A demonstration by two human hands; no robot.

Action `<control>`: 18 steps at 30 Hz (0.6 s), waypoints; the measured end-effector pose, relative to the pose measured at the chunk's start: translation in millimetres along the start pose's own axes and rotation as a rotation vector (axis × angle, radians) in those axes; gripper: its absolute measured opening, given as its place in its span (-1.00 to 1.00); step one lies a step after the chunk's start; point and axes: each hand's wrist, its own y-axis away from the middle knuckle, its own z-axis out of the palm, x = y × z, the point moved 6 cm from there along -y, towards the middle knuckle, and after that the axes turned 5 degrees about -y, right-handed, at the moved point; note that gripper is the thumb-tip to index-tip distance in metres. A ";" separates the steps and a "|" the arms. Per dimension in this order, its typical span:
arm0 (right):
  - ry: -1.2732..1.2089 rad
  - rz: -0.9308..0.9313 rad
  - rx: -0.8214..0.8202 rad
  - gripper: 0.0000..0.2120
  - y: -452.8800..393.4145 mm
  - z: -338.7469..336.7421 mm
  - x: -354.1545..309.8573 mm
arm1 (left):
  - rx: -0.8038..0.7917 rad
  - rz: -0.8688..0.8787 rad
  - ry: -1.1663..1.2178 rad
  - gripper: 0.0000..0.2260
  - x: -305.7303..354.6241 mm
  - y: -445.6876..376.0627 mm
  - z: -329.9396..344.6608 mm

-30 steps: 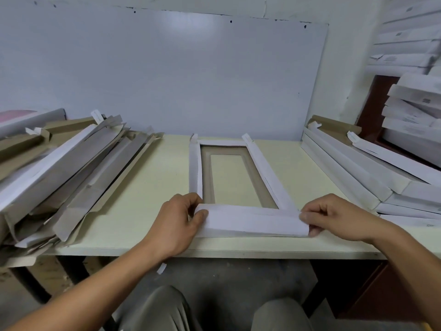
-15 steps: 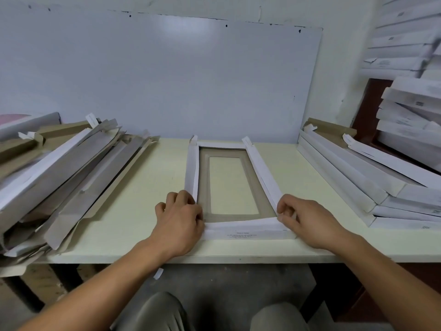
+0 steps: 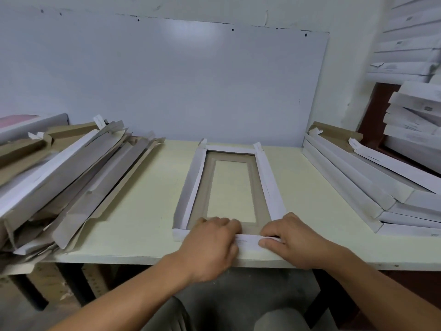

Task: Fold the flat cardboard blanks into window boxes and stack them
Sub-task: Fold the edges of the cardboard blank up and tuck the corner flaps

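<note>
A long window box (image 3: 268, 180), white outside and brown inside, lies lengthwise on the pale table (image 3: 143, 206) in front of me, its side walls raised around a rectangular window. My left hand (image 3: 210, 242) and my right hand (image 3: 286, 237) sit close together on its near end wall. Each hand's fingers curl over the wall's top edge into the box while the thumbs press its white outer face. The wall's middle is hidden under my hands.
A loose heap of flat brown-and-white blanks (image 3: 71, 177) fills the table's left side. Folded white boxes (image 3: 372, 187) are stacked on the right, with more boxes (image 3: 415, 115) piled behind them. A whiteboard (image 3: 167, 80) leans on the back wall.
The near end flap was folded up and over into the box. My hands slid inward from its two corners toward the middle of that wall.
</note>
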 end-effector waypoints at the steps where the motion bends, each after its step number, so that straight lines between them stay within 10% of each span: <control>1: -0.041 -0.033 0.011 -0.65 -3.7 3.5 -11.2 | 0.005 0.036 -0.020 -0.90 9.7 -1.4 2.3; 10: -0.046 -0.057 -0.195 -0.50 -12.5 -10.2 11.5 | -0.177 0.174 -0.057 -0.77 -33.2 32.1 -6.5; 18: 0.292 0.111 -0.275 -0.89 -24.8 -27.5 50.9 | -0.355 0.035 -0.222 -0.78 -146.6 52.6 -46.8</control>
